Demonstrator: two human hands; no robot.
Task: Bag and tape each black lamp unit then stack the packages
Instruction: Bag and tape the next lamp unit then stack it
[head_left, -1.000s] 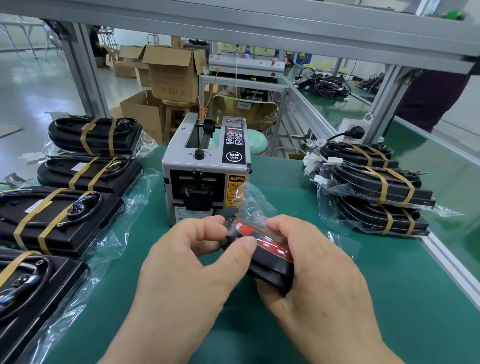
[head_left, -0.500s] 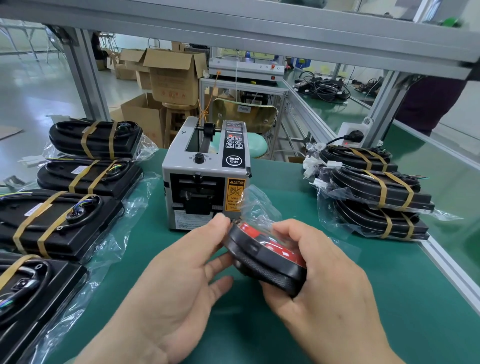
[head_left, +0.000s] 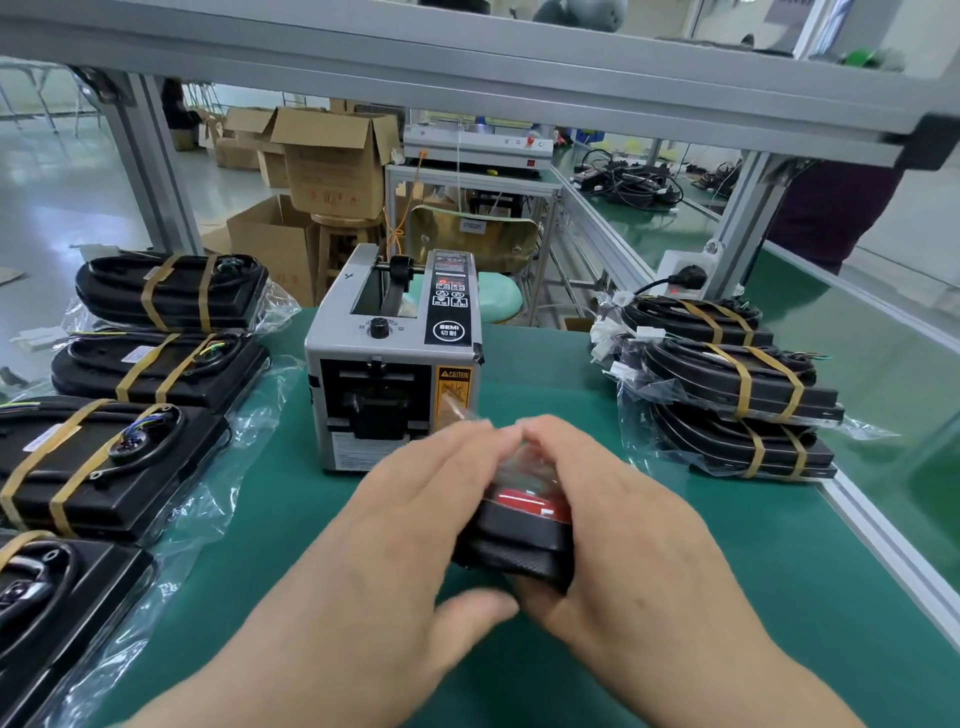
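From the head view we see a small black lamp unit (head_left: 519, 540) with a red face, partly inside a clear thin plastic bag (head_left: 524, 467), held just above the green worktop (head_left: 727, 597) and just in front of the grey box-shaped tape dispenser (head_left: 384, 364). Our right hand (head_left: 623, 530) is curled round the right side of the lamp unit and grips it. Our left hand (head_left: 415, 519) lies with straight fingers across the top of the bag and its thumb spread below, though motion blur hides the exact contact. On the right stands a stack of bagged black units bound with tan tape (head_left: 737, 384), and on the left a row of larger black units with tan bands (head_left: 104, 457) lies on loose clear film. We judge the lamp unit to be light and stiff, a hard shell that will not give under the fingers, while the bag is soft, slippery and easy to crease or tear. The textured black rim looks like the best place to hold, with the glossy red face left alone. The film should be drawn taut by its loose mouth before any tape goes on.
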